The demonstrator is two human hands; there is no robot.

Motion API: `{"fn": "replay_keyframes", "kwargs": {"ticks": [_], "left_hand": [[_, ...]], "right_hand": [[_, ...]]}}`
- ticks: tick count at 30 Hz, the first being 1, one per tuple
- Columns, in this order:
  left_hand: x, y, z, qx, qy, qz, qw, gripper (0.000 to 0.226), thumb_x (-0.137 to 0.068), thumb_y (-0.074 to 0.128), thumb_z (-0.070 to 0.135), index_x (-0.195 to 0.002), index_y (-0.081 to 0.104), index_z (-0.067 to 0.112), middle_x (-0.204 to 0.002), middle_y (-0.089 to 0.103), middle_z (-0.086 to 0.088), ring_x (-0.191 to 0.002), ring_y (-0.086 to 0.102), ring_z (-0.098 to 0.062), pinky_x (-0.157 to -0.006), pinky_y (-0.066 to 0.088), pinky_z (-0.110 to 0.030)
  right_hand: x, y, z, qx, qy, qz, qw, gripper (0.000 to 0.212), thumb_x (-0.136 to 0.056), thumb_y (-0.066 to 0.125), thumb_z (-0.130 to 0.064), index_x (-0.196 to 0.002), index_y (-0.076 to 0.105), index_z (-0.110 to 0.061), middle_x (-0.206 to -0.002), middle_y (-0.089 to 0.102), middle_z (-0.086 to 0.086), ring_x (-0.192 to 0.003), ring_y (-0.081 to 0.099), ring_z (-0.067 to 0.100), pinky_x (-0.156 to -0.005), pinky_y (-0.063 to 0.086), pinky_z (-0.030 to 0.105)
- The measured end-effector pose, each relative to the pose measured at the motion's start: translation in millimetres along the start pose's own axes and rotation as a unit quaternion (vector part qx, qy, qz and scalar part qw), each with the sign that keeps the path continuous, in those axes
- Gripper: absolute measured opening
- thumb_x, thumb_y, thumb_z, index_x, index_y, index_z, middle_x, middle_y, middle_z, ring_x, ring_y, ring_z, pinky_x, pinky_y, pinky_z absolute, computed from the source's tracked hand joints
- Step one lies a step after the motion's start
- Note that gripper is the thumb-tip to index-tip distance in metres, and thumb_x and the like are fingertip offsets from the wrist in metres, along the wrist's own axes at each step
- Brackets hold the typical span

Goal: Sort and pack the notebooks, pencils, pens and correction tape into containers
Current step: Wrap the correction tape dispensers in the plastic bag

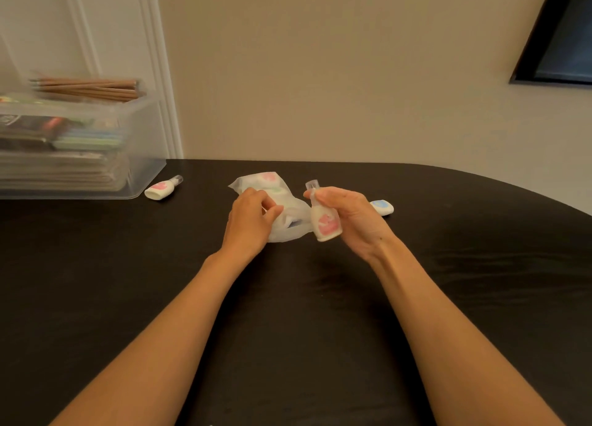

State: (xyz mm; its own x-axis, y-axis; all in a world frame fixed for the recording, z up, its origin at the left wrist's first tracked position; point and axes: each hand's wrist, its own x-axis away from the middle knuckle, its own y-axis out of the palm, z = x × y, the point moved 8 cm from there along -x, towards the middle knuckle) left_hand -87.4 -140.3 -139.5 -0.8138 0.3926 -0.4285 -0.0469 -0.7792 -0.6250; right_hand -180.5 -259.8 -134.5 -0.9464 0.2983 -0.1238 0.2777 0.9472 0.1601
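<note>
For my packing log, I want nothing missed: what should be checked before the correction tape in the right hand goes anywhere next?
1. Right hand grips the held pink tape firmly: ok.
2. Left hand holds the plastic bag on the table: ok.
3. Bag emptied: not ok, coloured labels show through it.
4. Loose tapes gathered: not ok. A second pink tape lies beside the clear container, and a blue tape lies behind the right hand.
5. Room in the container for tapes: cannot tell, its contents are blurred.
</note>
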Motion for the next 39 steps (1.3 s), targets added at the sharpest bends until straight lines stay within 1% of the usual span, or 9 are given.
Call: {"fn": "replay_keyframes", "kwargs": {"ticks": [4, 9, 14, 18, 22, 26, 30, 35, 39], "left_hand": [[0, 3, -1, 0.056, -0.040, -0.020, 0.997, 0.015, -0.092, 0.056, 0.021, -0.085, 0.060, 0.009, -0.088, 0.054, 0.002, -0.083, 0.051, -0.011, -0.072, 0.038, -0.025], [-4, 1, -6, 0.061, -0.065, -0.014, 0.996, 0.016, -0.095, 0.051, 0.023, -0.089, 0.057, 0.009, -0.093, 0.053, 0.000, -0.088, 0.050, -0.013, -0.075, 0.043, -0.028], [-5, 1, -11, 0.064, -0.093, -0.023, 0.993, 0.022, -0.098, 0.041, 0.027, -0.088, 0.050, 0.010, -0.080, 0.048, 0.003, -0.084, 0.049, -0.016, -0.060, 0.038, -0.023], [3, 9, -10, 0.051, -0.090, -0.098, 0.990, 0.032, -0.089, 0.052, 0.044, -0.105, 0.048, 0.016, -0.097, 0.053, -0.001, -0.088, 0.053, -0.016, -0.063, 0.043, -0.024], [9, 8, -14, -0.070, -0.094, -0.148, 0.982, 0.050, -0.083, 0.063, 0.027, -0.123, 0.036, 0.019, -0.110, 0.050, -0.005, -0.098, 0.055, -0.022, -0.076, 0.047, -0.032], [11, 2, -14, -0.084, -0.094, -0.114, 0.986, 0.044, -0.089, 0.055, 0.028, -0.127, 0.035, 0.016, -0.108, 0.046, -0.008, -0.099, 0.055, -0.028, -0.082, 0.048, -0.039], [9, -2, -9, -0.137, -0.059, -0.082, 0.985, 0.024, -0.091, 0.047, 0.021, -0.112, 0.046, 0.009, -0.106, 0.054, -0.015, -0.094, 0.053, -0.030, -0.082, 0.045, -0.040], [6, -14, 5, -0.100, -0.004, 0.007, 0.995, 0.005, -0.091, 0.045, 0.014, -0.094, 0.044, 0.010, -0.093, 0.054, -0.012, -0.084, 0.051, -0.026, -0.071, 0.041, -0.036], [10, -22, 22, -0.066, 0.057, 0.044, 0.995, 0.010, -0.089, 0.048, 0.012, -0.090, 0.038, 0.013, -0.091, 0.041, -0.002, -0.086, 0.041, -0.018, -0.075, 0.038, -0.032]], "right_hand": [[-1, -5, 1, 0.043, 0.004, 0.045, 0.998, 0.013, -0.091, 0.057, -0.017, -0.080, 0.060, -0.012, -0.058, 0.059, -0.008, -0.045, 0.053, 0.000, -0.044, 0.041, 0.012], [-5, -15, 7, 0.190, -0.001, 0.148, 0.971, 0.013, -0.088, 0.062, -0.016, -0.081, 0.052, -0.013, -0.067, 0.056, 0.002, -0.049, 0.049, 0.006, -0.045, 0.043, 0.017], [-5, -19, 16, 0.125, 0.027, 0.186, 0.974, 0.011, -0.086, 0.062, -0.009, -0.084, 0.051, -0.008, -0.071, 0.065, 0.008, -0.051, 0.064, 0.010, -0.052, 0.055, 0.020], [-2, -17, 33, 0.006, 0.118, 0.179, 0.977, 0.008, -0.086, 0.064, -0.010, -0.086, 0.055, -0.011, -0.082, 0.066, 0.008, -0.068, 0.067, 0.013, -0.069, 0.057, 0.023], [-3, -26, 31, 0.218, 0.119, 0.183, 0.951, 0.016, -0.085, 0.067, -0.024, -0.083, 0.062, -0.009, -0.067, 0.063, 0.006, -0.053, 0.056, 0.008, -0.058, 0.049, 0.019], [-6, -17, 35, 0.283, 0.131, 0.134, 0.941, 0.015, -0.082, 0.071, -0.021, -0.083, 0.067, -0.007, -0.068, 0.067, 0.006, -0.054, 0.062, 0.008, -0.069, 0.055, 0.021], [-8, -10, 37, 0.302, 0.119, 0.108, 0.940, 0.003, -0.084, 0.067, -0.011, -0.084, 0.068, -0.007, -0.070, 0.069, 0.008, -0.060, 0.067, 0.012, -0.079, 0.057, 0.028], [-10, -9, 25, 0.318, 0.061, 0.126, 0.938, 0.016, -0.088, 0.063, -0.021, -0.081, 0.066, -0.007, -0.063, 0.065, 0.007, -0.048, 0.060, 0.010, -0.053, 0.050, 0.015], [-9, 1, 13, 0.380, -0.020, 0.126, 0.916, 0.021, -0.090, 0.060, -0.024, -0.083, 0.066, -0.005, -0.060, 0.062, 0.003, -0.039, 0.055, 0.004, -0.045, 0.045, 0.009]]}}
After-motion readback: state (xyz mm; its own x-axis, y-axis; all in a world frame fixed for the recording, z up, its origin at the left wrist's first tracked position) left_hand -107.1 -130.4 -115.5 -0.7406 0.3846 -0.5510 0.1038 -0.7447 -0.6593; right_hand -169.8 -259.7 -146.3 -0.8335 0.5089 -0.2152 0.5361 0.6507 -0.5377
